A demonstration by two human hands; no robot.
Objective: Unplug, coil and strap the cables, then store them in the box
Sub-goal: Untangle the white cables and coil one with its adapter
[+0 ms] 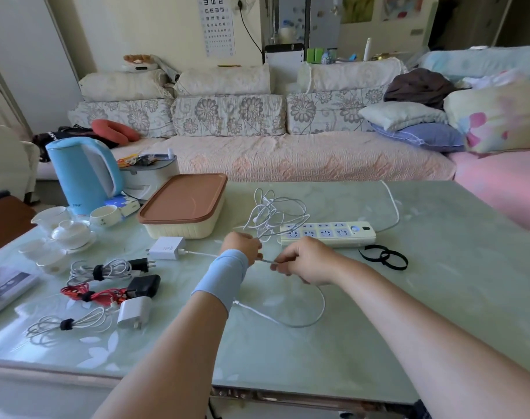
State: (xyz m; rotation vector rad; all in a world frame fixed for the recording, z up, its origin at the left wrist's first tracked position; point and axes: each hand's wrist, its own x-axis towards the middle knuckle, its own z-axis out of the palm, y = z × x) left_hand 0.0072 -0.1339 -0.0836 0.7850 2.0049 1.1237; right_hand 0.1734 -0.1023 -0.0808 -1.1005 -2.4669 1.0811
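Observation:
My left hand (244, 246) holds up a loose bundle of white cable loops (272, 216) above the table. My right hand (303, 261) pinches a stretch of the same white cable just right of the left hand. The cable's slack (303, 322) curves across the glass below my wrists, and its other end runs to a white charger (167, 247). The cream box (182, 208) with a brown lid stands closed behind the charger. A white power strip (327, 234) lies right of the loops, with no plugs in its sockets. Black straps (384, 257) lie in front of the strip.
Three strapped cable coils with adapters lie at the left: grey-white (99, 272), red (91, 294), white (67, 325). A blue kettle (82, 173), a white tea set (67, 231) and a booklet (7, 285) crowd the table's left. A sofa runs behind the table.

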